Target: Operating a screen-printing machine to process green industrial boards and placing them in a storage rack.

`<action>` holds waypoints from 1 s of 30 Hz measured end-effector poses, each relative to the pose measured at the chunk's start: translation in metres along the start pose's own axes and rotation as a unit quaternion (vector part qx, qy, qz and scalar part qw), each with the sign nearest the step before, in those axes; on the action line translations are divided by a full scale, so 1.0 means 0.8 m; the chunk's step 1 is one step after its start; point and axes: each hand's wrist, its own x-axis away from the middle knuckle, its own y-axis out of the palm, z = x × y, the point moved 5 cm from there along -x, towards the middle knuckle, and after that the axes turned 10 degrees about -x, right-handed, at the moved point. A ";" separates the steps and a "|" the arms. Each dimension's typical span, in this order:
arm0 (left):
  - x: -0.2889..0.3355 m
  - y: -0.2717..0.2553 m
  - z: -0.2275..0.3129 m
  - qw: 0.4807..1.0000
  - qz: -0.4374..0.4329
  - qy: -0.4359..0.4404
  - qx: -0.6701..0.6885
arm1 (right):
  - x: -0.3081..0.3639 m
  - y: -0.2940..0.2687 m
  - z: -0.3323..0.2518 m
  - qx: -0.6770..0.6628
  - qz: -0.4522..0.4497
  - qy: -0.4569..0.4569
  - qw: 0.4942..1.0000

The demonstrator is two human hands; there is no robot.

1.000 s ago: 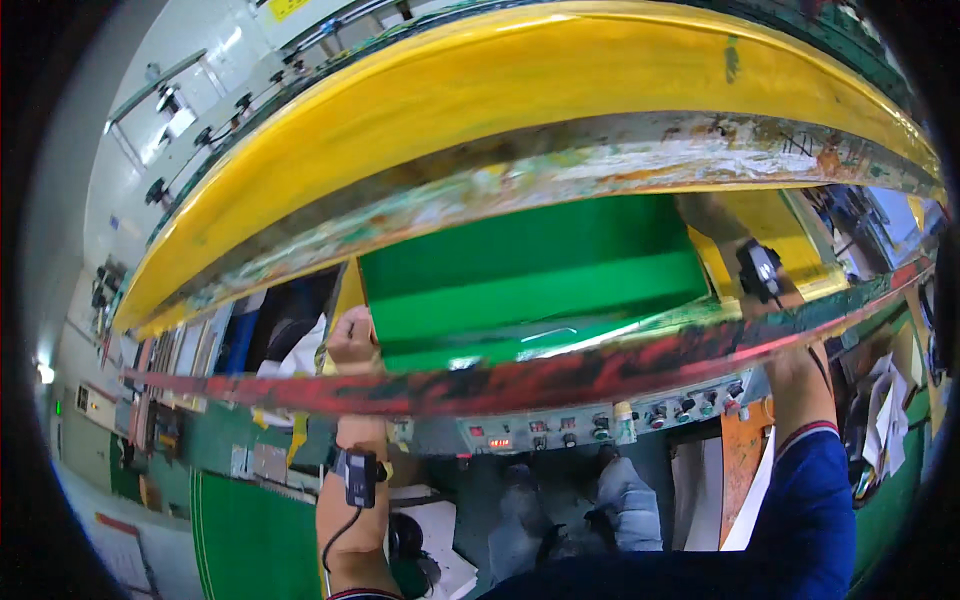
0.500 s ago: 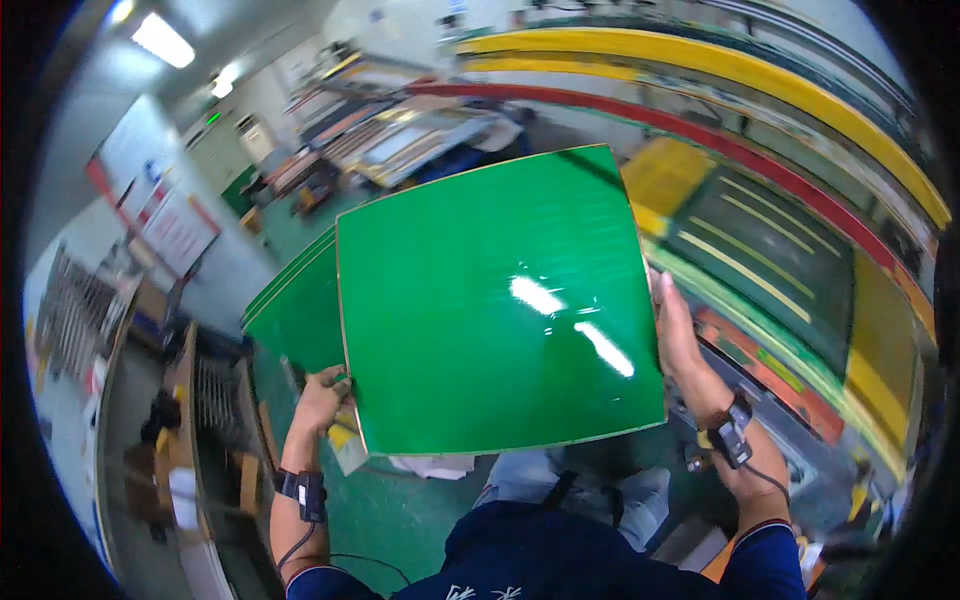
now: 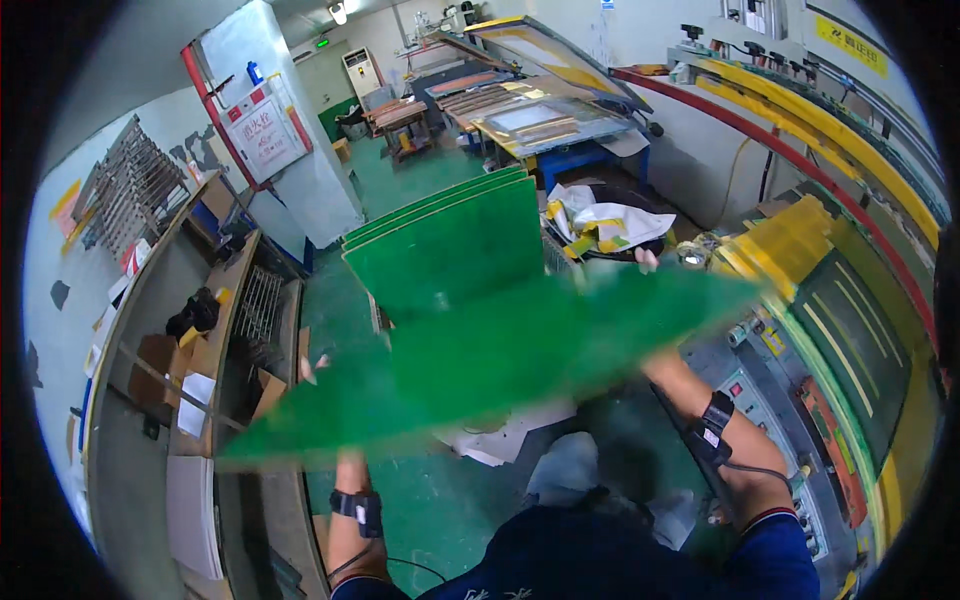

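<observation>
Green-painted floor (image 3: pixel 420 500) runs under me, with a rack of upright green boards (image 3: pixel 450 245) standing on it ahead. I'm carrying one large green panel (image 3: pixel 480 350), blurred, held nearly flat in front of that rack and below it in the view. Its long axis slants from low at my left, near the wooden shelving (image 3: pixel 200 400), up to my right, where its far corner points toward the yellow-and-grey printing machine (image 3: pixel 830 330). My left hand (image 3: pixel 312 368) is at the panel's left edge, just a fingertip showing above it, forearm rising straight up from below. My right hand (image 3: pixel 645 262) is at the upper right edge, arm reaching forward under the panel. Both hands seem to hold the panel by its edges, but it hides the fingers, so I cannot tell how closed they are.
</observation>
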 end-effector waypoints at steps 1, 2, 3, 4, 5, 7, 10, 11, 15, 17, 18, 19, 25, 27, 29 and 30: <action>0.003 0.003 0.005 0.999 0.019 0.030 -0.026 | 0.005 0.008 0.006 0.029 -0.019 -0.001 0.999; 0.006 0.008 0.005 1.000 0.013 0.019 0.007 | 0.008 0.020 0.012 0.053 -0.035 -0.006 0.998; 0.010 0.010 0.005 0.999 0.009 0.005 0.039 | 0.005 0.030 0.019 0.083 -0.052 -0.009 0.995; 0.013 0.010 0.011 0.997 0.002 -0.009 0.081 | 0.006 0.035 0.022 0.109 -0.062 -0.012 0.992; 0.020 0.019 0.024 0.991 -0.012 -0.023 0.128 | 0.012 0.043 0.038 0.147 -0.074 -0.013 0.986; 0.019 0.020 0.038 0.979 -0.027 -0.043 0.196 | 0.009 0.048 0.046 0.249 -0.083 -0.049 0.964; -0.004 0.034 0.042 0.971 -0.065 -0.101 0.206 | -0.011 0.057 0.059 0.313 -0.081 -0.050 0.945; -0.020 0.051 0.040 0.968 -0.096 -0.155 0.172 | -0.025 0.049 0.074 0.108 -0.072 0.136 0.982; -0.082 0.126 0.002 0.961 -0.162 -0.125 0.184 | -0.116 0.052 0.091 -0.184 0.027 0.155 0.970; -0.106 0.163 -0.025 0.952 -0.182 -0.140 0.205 | -0.149 0.077 0.115 -0.200 0.028 0.142 0.969; -0.111 0.179 -0.038 0.941 -0.197 -0.146 0.232 | -0.163 0.094 0.124 -0.259 -0.007 0.167 0.951; -0.113 0.196 -0.046 0.940 -0.202 -0.147 0.234 | -0.176 0.103 0.136 -0.309 -0.037 0.190 0.931; -0.108 0.236 -0.141 0.919 -0.241 -0.198 0.240 | -0.202 0.200 0.180 -0.289 -0.153 0.204 0.923; -0.110 0.238 -0.131 0.906 -0.258 -0.236 0.238 | -0.214 0.220 0.184 -0.352 -0.133 0.212 0.902; -0.118 0.235 -0.108 0.902 -0.264 -0.218 0.261 | -0.225 0.230 0.208 -0.374 -0.117 0.229 0.891; -0.124 0.230 -0.104 0.904 -0.259 -0.208 0.271 | -0.232 0.236 0.208 -0.384 -0.128 0.236 0.883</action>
